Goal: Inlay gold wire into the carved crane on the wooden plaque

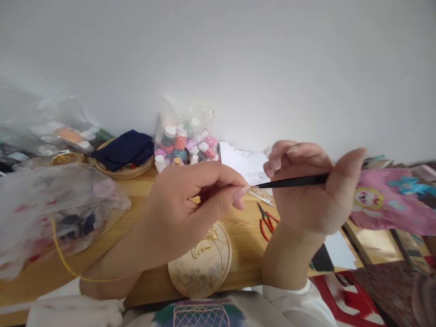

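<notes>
Pinching its fingertips together at the tip of black tweezers (293, 181) gripped by the right hand (303, 206), the left hand (190, 200) is above the round panel (200, 269), whose upper motif is gold, lower waves seemingly unworked.

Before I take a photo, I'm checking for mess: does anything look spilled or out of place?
Perhaps one: a yellow strand arcs from in front of the plastic bag to the left forearm, looking stray, and it might snag. No spill shows.
</notes>
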`<action>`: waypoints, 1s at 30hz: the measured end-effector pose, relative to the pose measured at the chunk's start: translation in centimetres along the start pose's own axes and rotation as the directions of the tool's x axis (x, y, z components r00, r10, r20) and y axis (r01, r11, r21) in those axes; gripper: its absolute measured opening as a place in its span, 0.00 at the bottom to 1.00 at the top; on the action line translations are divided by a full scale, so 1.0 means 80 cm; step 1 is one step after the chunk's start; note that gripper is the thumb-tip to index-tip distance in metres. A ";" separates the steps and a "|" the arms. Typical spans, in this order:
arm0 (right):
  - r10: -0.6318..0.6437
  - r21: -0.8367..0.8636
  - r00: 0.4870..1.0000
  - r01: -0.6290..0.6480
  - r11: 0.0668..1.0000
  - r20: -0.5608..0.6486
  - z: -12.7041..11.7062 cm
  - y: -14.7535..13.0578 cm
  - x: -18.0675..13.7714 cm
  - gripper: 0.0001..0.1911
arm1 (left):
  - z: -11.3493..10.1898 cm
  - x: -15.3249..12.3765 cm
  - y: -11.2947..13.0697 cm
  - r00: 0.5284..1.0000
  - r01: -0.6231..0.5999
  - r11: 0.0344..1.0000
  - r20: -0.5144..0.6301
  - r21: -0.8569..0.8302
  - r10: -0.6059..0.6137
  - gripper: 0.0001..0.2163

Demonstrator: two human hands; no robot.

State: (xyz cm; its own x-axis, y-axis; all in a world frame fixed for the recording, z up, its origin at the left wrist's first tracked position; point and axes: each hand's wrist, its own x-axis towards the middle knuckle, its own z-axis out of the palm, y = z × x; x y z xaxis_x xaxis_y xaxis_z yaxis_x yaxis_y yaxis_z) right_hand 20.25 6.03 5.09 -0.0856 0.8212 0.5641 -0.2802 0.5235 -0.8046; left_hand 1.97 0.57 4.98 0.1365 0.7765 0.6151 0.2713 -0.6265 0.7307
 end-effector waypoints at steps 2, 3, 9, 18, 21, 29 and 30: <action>0.017 0.019 1.000 -0.017 1.000 -0.011 0.001 0.003 0.000 0.34 | -0.001 0.000 0.004 0.999 0.049 0.998 0.023 -0.041 -0.048 0.08; 0.017 0.034 1.000 -0.016 0.999 -0.008 0.001 0.004 -0.001 0.37 | -0.002 0.000 0.006 0.997 0.070 0.996 0.031 -0.063 -0.068 0.08; -0.248 0.156 0.964 0.232 0.960 0.093 0.002 0.007 -0.003 0.30 | -0.002 0.002 0.013 0.993 0.107 0.962 -0.012 -0.249 -0.114 0.07; -0.235 0.180 0.964 0.211 0.961 0.127 0.025 0.013 0.000 0.20 | 0.012 0.003 0.013 0.989 0.123 0.867 -0.009 -0.483 -0.145 0.05; -0.203 0.176 0.969 0.178 0.968 0.139 0.029 0.018 -0.004 0.21 | 0.012 0.002 0.012 0.989 0.128 0.862 -0.003 -0.490 -0.148 0.05; -0.098 0.302 0.961 0.015 0.953 0.261 0.020 0.025 -0.013 0.14 | 0.012 0.001 0.009 0.992 0.090 0.857 -0.026 -0.507 -0.120 0.05; -0.071 0.290 0.956 -0.016 0.957 0.284 0.018 0.025 -0.014 0.11 | 0.013 0.001 0.009 0.993 0.084 0.854 -0.033 -0.514 -0.117 0.05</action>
State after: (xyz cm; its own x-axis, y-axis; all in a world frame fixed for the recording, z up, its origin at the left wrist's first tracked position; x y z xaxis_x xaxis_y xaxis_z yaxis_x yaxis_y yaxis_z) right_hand 18.45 5.83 3.12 -0.3337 0.6838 0.6489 -0.5442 0.4223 -0.7249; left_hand 3.14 0.28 5.27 0.0723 0.8421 0.5345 -0.2469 -0.5041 0.8276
